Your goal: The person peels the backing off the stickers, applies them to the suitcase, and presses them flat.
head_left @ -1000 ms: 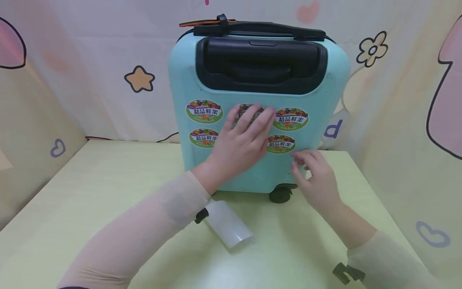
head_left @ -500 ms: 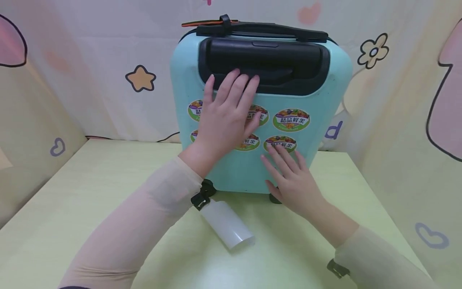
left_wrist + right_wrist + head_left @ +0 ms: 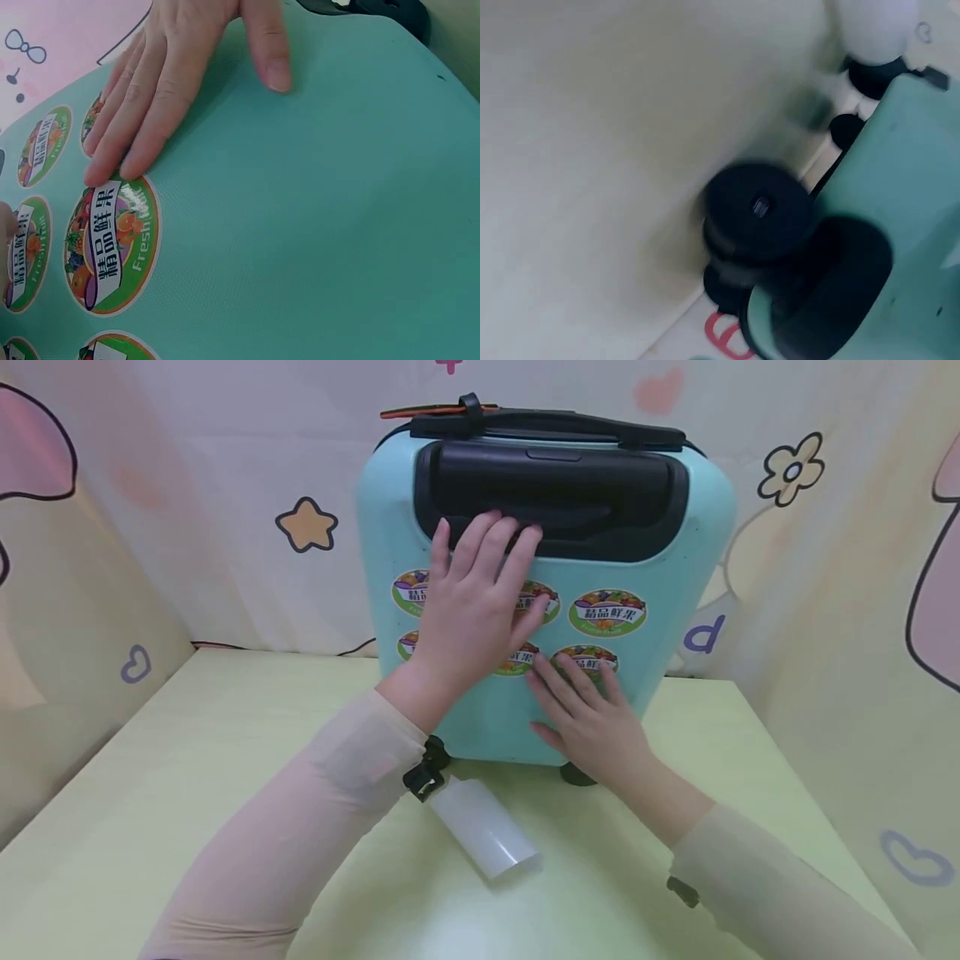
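Note:
A turquoise suitcase (image 3: 495, 727) stands upright, its face bearing two rows of oval fruit stickers. My left hand (image 3: 476, 602) lies against the face with fingers extended, fingertips at the lower edge of the black handle recess (image 3: 570, 485). It covers parts of the left and middle stickers. Lower right, my right hand (image 3: 596, 727) has its fingers straight, fingertips over the lower right sticker (image 3: 588, 658) and beside the lower middle one (image 3: 519, 660). In the left wrist view, the right hand's (image 3: 165, 82) fingertips touch a sticker's edge. Neither hand holds anything.
A curled translucent white sheet (image 3: 487, 831) lies on the pale green table (image 3: 225, 760) in front of the suitcase. Black wheels (image 3: 759, 214) show at the suitcase's base in the right wrist view. A patterned cloth backdrop (image 3: 225, 485) surrounds the table.
My left hand has moved up and left, from the upper middle sticker to the handle recess. My right hand has shifted left from the suitcase's lower right side, its bent fingers straightening over the stickers.

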A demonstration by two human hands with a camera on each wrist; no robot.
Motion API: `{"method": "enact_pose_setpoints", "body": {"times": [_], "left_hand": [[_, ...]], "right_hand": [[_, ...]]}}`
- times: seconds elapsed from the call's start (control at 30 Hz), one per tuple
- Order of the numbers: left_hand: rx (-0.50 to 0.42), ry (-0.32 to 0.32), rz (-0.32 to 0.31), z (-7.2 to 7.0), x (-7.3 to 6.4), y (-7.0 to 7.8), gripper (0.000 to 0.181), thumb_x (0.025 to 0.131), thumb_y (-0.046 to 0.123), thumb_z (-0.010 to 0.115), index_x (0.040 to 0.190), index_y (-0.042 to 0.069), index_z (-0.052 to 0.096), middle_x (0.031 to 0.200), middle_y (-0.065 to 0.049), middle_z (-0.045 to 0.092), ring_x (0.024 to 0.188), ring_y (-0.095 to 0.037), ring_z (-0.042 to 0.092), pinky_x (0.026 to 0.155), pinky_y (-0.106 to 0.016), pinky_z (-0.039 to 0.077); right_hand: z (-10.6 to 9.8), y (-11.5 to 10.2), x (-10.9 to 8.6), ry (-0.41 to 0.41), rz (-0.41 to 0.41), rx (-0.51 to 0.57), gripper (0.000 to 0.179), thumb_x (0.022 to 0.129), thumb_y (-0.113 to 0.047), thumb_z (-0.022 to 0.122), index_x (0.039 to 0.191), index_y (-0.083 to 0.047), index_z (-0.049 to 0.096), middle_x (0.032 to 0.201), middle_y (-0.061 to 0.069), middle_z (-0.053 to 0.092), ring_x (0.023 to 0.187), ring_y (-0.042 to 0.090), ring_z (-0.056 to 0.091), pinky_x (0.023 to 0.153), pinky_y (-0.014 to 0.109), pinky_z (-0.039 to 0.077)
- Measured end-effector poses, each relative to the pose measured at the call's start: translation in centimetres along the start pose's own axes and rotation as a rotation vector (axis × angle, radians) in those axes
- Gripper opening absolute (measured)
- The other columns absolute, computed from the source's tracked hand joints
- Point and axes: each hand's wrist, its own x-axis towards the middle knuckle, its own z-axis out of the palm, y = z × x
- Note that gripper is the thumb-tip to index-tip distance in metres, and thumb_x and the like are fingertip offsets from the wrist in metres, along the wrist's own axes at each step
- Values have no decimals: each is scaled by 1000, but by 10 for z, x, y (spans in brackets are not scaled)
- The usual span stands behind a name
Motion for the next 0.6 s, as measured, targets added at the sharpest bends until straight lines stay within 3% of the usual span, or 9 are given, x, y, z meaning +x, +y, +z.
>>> {"method": "enact_pose_setpoints", "body": {"times": [0.2, 0.6], "left_hand": [[-47, 11, 5, 0, 0, -1, 48, 91, 36, 48, 128, 5, 50, 127, -14, 48, 127, -29, 32, 110, -48, 2], [-69, 38, 7, 1, 1, -1, 48, 90, 35, 50, 126, 4, 52, 125, -14, 49, 125, -29, 33, 110, -49, 2]], "right_hand": [[6, 7, -4, 3, -1, -50, 61, 97, -49, 35, 146, -14, 32, 155, -4, 16, 141, 14, 12, 111, 43, 8], [10, 12, -7, 50, 1, -97, 63, 95, -52, 36, 145, -13, 35, 154, -4, 20, 140, 14, 15, 111, 42, 10]]}}
